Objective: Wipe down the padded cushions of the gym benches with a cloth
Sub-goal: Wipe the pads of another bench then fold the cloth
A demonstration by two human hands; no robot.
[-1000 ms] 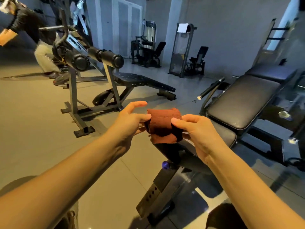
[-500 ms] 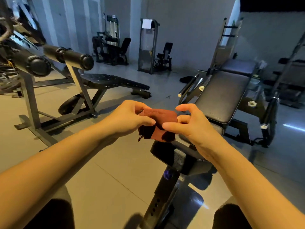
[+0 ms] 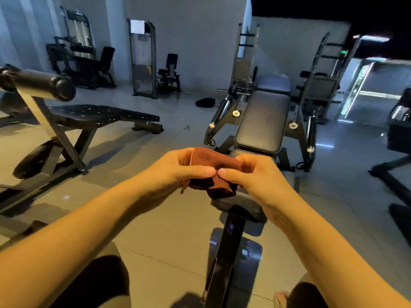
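The left hand and right hand pinched a folded rust-brown cloth above the black padded cushion; its loose folds might slip free.

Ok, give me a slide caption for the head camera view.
Left hand and right hand pinch a brown cloth over the bench.

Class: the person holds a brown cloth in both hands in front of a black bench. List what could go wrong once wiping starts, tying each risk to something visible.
1. The cloth is bunched small between the left hand and right hand; wiped like that, it may cover little pad per pass.
2. The back pad sits beyond the seat pad, so its far end may get skipped.
3. Metal pegs flank the back pad; the cloth could snag there.
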